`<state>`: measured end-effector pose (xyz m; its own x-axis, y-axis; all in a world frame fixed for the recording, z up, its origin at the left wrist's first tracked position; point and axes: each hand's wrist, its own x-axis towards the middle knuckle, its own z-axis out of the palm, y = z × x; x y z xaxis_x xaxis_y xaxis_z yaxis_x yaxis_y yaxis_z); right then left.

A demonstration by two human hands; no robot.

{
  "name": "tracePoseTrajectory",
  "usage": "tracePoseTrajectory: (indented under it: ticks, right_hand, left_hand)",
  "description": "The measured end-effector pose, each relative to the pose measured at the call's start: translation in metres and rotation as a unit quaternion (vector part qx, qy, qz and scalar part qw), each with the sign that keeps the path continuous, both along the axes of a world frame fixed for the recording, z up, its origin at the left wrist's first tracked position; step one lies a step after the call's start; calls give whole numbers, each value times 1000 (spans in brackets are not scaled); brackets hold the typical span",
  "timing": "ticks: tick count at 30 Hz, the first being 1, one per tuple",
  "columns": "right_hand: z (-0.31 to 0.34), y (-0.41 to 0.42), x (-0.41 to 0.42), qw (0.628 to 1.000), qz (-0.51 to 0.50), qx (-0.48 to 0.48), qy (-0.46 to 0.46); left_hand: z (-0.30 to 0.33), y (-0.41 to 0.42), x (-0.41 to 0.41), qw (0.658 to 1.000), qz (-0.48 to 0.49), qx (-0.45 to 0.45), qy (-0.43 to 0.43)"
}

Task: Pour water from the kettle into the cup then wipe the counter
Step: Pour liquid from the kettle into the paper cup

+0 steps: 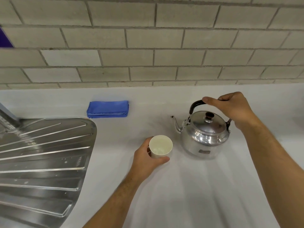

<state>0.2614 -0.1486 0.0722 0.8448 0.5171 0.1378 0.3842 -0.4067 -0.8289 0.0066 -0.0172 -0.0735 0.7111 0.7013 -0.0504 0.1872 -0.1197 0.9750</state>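
Note:
A shiny metal kettle (204, 137) stands upright on the white counter (189, 186), lid on, spout pointing left. My right hand (233, 109) is closed around its black arched handle from above. To the kettle's left a small cream cup (160, 146) stands upright on the counter, and my left hand (146, 159) wraps around its left and near side. I cannot tell what the cup holds. A folded blue cloth (108, 109) lies flat near the back wall, left of the kettle.
A ribbed steel sink drainboard (41, 158) fills the left side, its edge close to my left hand. A grey tiled wall (148, 46) runs along the back of the counter.

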Motion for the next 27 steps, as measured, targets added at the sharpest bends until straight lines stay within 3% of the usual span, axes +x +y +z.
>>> tracePoseTrajectory:
  ticks: [6, 18, 27]
  right_hand:
    - [-3, 38, 34, 998, -53, 38, 17]
    - [-10, 92, 78, 990, -108, -30, 84]
    - [-13, 87, 92, 996, -50, -56, 56]
  left_hand:
    - [0, 0, 5, 1000, 1, -1, 0]
    - [2, -1, 10, 1000, 2, -3, -9]
    - [5, 7, 8, 998, -41, 9, 36]
